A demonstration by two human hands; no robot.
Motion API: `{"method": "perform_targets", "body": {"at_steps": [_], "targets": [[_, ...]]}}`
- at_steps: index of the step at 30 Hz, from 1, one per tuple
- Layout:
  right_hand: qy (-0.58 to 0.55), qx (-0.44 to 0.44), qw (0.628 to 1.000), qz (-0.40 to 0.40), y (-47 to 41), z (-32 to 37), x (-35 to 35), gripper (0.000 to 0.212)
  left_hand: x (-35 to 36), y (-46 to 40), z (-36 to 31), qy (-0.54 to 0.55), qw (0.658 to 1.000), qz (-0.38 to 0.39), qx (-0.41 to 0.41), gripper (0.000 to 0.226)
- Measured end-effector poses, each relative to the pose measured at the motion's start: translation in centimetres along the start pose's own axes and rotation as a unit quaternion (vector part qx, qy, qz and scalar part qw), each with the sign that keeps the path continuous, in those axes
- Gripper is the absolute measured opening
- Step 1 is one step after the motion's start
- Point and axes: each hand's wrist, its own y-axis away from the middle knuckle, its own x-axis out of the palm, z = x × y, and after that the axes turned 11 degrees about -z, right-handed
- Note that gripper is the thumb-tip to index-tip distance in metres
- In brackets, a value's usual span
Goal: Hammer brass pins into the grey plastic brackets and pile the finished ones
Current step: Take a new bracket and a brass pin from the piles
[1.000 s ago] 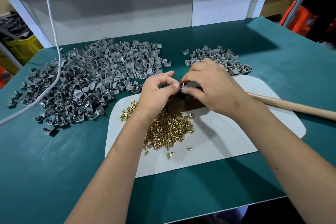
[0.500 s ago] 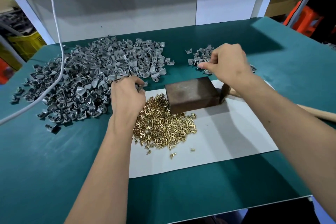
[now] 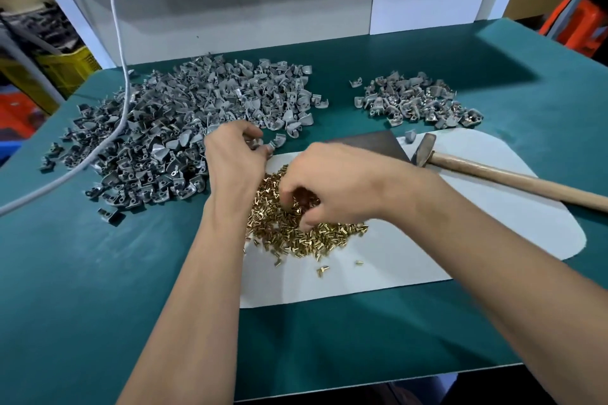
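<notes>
A big heap of grey plastic brackets [image 3: 171, 128] covers the left of the green table. My left hand [image 3: 235, 158] is at the heap's right edge, its curled fingers holding a grey bracket [image 3: 260, 143]. A pile of brass pins [image 3: 316, 237] lies on the white sheet [image 3: 477, 227]. My right hand [image 3: 332, 184] reaches down into it, fingertips bunched and pinching at pins. A smaller pile of finished brackets [image 3: 418, 102] sits at the back right. Behind my right hand is the dark metal block [image 3: 371, 143], partly hidden. The hammer [image 3: 487, 176] lies on the sheet to the right.
One loose bracket [image 3: 409, 135] lies between the block and the hammer head. A white cable [image 3: 120, 85] hangs down across the left heap. A grey back panel [image 3: 230, 10] closes the table's far side. The front table edge [image 3: 362, 385] is close below my arms.
My right hand has come back from the finished pile at the back right and dropped into the brass pins. My left hand has stayed at the heap's edge, now holding a bracket.
</notes>
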Motion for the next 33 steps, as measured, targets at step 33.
{"method": "perform_targets", "body": {"at_steps": [33], "targets": [[-0.266,0.144,0.867,-0.396,2.6,-6.4,1.1,0.005,-0.1,3.2,-4.8,0.462,0.854,0.173,-0.166,0.022]]}}
